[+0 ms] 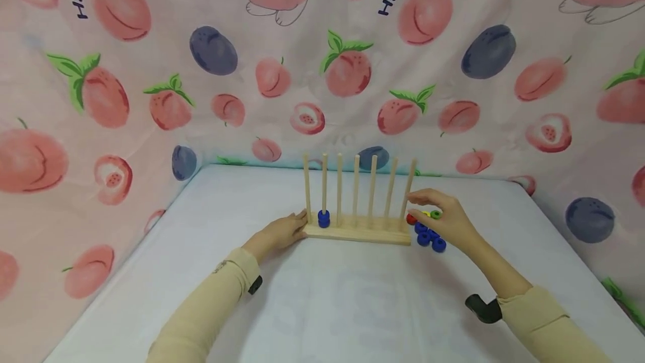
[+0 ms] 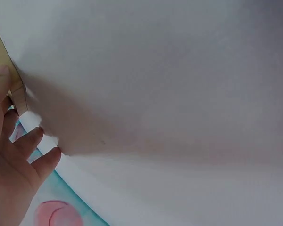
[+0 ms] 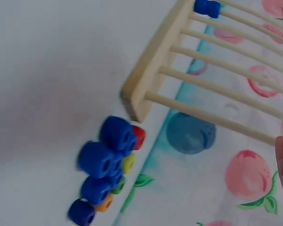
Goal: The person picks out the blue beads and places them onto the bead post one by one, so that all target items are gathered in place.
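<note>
A wooden peg stand (image 1: 358,233) with several upright rods stands on the white table. Two blue beads (image 1: 323,218) are stacked on its second rod from the left. My left hand (image 1: 282,230) holds the left end of the base, thumb on one side and index finger round the other, as the left wrist view shows. Beside the rightmost rod (image 3: 203,115), my right hand (image 1: 453,220) hovers over loose beads, thumb and fingers apart with nothing seen between them. Those include several blue beads (image 3: 96,159), a red bead (image 3: 138,137), a yellow bead (image 3: 128,163), and green and orange ones.
The white tabletop (image 1: 353,307) stretches in front of the stand. Behind it rises a fruit-patterned cloth (image 1: 302,88), which also runs along both sides. Dark straps or devices (image 1: 484,309) sit at the sleeve cuffs.
</note>
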The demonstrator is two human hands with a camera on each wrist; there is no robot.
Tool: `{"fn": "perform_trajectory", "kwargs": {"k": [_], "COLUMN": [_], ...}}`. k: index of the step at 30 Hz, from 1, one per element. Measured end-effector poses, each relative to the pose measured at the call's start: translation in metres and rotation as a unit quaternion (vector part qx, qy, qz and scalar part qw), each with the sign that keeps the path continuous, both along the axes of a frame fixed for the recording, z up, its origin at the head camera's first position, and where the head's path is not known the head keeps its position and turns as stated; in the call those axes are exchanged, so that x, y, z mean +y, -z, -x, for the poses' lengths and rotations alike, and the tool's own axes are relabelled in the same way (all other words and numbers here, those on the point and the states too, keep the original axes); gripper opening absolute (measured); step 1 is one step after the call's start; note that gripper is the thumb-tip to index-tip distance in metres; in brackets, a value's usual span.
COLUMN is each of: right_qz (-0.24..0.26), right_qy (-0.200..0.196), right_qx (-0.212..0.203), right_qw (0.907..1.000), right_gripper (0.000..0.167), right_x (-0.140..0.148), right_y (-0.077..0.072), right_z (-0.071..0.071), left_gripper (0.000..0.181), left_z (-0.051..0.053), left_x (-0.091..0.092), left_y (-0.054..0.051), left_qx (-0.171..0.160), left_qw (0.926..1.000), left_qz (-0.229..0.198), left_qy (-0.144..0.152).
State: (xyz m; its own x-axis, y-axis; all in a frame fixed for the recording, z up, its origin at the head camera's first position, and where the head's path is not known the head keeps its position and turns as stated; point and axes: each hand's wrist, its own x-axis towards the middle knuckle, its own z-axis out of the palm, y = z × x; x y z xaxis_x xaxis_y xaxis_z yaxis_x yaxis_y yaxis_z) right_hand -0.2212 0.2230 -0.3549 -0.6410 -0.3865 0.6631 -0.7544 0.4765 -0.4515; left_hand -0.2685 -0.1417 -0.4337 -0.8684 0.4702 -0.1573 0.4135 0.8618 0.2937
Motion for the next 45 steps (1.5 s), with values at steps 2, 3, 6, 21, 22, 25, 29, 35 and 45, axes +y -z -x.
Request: {"fn": "perform_trajectory", "kwargs": {"k": [2, 3, 6, 21, 22, 25, 29, 35, 45], "right_qz": [-0.002, -0.003, -0.017, -0.105, -0.107, -0.113, -0.112, -0.073, -0.105], "right_qy": [0.009, 0.012, 0.026, 0.088, 0.089, 0.095, 0.111, 0.143, 0.156], "right_qx": [-0.005, -0.01, -0.016, -0.029, -0.032, -0.042, -0.081, -0.143, -0.237], "right_qw": [0.9999, 0.9999, 0.9994, 0.9901, 0.9897, 0.9883, 0.9842, 0.9765, 0.9532], "right_gripper": [0.034, 0.034, 0.034, 0.031, 0.031, 0.032, 0.032, 0.029, 0.033], "right_x": [0.005, 0.007, 0.014, 0.048, 0.049, 0.051, 0.055, 0.06, 0.065], "right_y": [0.004, 0.006, 0.013, 0.048, 0.049, 0.052, 0.057, 0.061, 0.066], "right_z": [-0.002, -0.003, -0.003, -0.013, -0.013, -0.013, -0.013, -0.01, -0.007], "left_gripper": [0.056, 0.056, 0.055, 0.055, 0.055, 0.055, 0.056, 0.056, 0.055], "left_z": [0.0, 0.0, 0.0, 0.0, -0.001, 0.0, 0.002, 0.004, 0.004], "left_x": [-0.001, -0.002, -0.004, -0.002, -0.002, -0.001, 0.0, 0.0, -0.002], "left_y": [-0.002, -0.003, -0.006, -0.001, -0.001, -0.002, -0.002, -0.001, -0.002], "left_qx": [0.0, 0.001, 0.003, -0.008, -0.009, -0.02, -0.033, -0.038, -0.024], "left_qw": [1.0, 1.0, 1.0, 0.9997, 0.9996, 0.9994, 0.9989, 0.9987, 0.9989], "left_qz": [0.002, 0.002, -0.001, -0.022, -0.024, -0.028, -0.035, -0.033, -0.038], "left_qy": [0.003, 0.003, 0.005, 0.011, 0.01, 0.003, -0.001, 0.004, 0.014]}}
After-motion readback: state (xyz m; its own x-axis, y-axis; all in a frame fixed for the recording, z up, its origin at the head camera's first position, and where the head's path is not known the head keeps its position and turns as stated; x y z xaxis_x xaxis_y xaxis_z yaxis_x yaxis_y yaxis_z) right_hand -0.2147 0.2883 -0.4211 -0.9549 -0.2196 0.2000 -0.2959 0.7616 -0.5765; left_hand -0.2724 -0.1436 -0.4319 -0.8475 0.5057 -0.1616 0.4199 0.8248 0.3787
